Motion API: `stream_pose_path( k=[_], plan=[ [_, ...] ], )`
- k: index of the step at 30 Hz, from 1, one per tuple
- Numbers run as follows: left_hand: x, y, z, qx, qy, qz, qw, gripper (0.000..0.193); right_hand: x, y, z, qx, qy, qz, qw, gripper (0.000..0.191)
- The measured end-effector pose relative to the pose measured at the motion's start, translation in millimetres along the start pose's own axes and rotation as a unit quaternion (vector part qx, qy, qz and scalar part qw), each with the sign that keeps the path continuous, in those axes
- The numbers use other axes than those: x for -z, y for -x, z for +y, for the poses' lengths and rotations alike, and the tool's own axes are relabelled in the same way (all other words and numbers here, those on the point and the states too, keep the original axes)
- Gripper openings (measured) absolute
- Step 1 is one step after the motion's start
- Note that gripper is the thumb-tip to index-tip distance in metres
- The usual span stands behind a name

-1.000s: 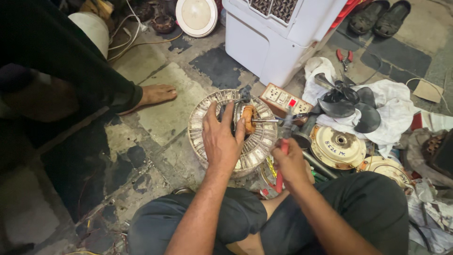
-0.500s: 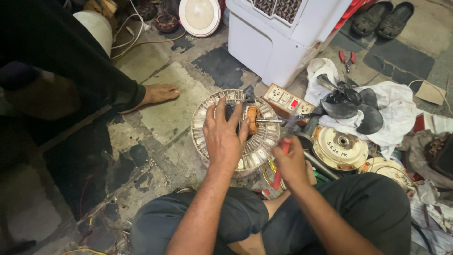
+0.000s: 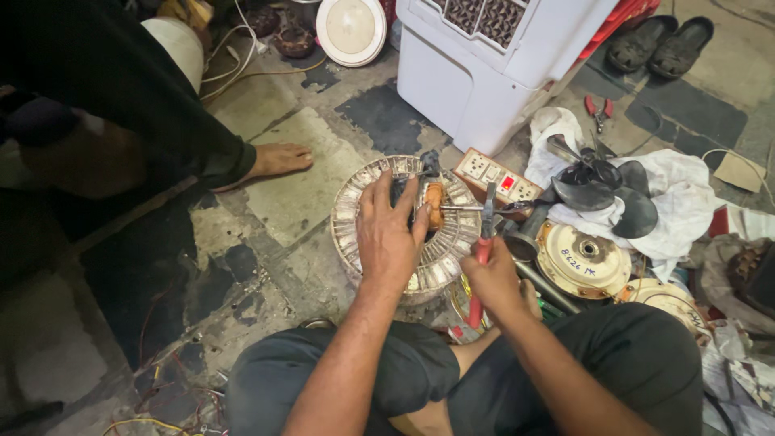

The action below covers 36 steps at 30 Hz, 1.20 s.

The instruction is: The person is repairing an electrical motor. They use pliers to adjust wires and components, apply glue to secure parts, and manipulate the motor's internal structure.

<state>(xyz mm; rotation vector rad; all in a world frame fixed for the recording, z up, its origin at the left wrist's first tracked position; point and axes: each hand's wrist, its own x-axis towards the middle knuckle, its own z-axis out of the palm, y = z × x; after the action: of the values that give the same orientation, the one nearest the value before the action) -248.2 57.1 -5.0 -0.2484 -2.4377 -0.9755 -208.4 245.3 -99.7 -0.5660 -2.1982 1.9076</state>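
Observation:
A round metal fan motor stator (image 3: 355,202) with a ring of windings lies on the stone floor in front of my crossed legs. My left hand (image 3: 389,234) presses flat on top of it, fingers spread over its centre beside an orange part (image 3: 434,203). My right hand (image 3: 494,278) grips red-handled pliers (image 3: 484,242), whose jaws point up and meet a thin metal rod (image 3: 464,208) reaching toward the orange part.
A white air cooler (image 3: 492,56) stands behind. A white switch box (image 3: 496,179), a black fan blade (image 3: 601,186) on white cloth, round metal motor covers (image 3: 583,260), red pliers (image 3: 597,107) and sandals (image 3: 658,40) lie right. Another person's bare foot (image 3: 278,160) rests left.
My hands and the pliers stay on the stator; the view has shifted slightly, with little visible movement.

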Motion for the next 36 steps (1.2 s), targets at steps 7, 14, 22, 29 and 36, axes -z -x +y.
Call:
stream_pose_path(
  k=[7, 14, 22, 29, 36],
  plan=[
    [-16, -6, -41, 0.175, 0.426, -0.054, 0.886, 0.061, 16, -6, -7, -0.061, 0.049, -0.095, 0.992, 0.019],
    [-39, -20, -81, 0.160, 0.470, -0.067, 0.865, 0.054, 15, -5, 2, -0.038, -0.183, -0.038, 0.982, 0.017],
    [-38, -13, -74, 0.156, 0.424, -0.168, 0.876, 0.067, 2, -25, -38, -0.023, -0.197, -0.045, 0.979, 0.026],
    [-37, -4, -68, 0.028, 0.354, -0.180, 0.917, 0.100, 0, -54, -36, -0.043, -0.193, -0.048, 0.979, 0.012],
    [-35, -7, -74, 0.115, 0.467, -0.234, 0.845, 0.101, 23, -45, -23, -0.115, -0.220, 0.026, 0.968, 0.007]
  ],
)
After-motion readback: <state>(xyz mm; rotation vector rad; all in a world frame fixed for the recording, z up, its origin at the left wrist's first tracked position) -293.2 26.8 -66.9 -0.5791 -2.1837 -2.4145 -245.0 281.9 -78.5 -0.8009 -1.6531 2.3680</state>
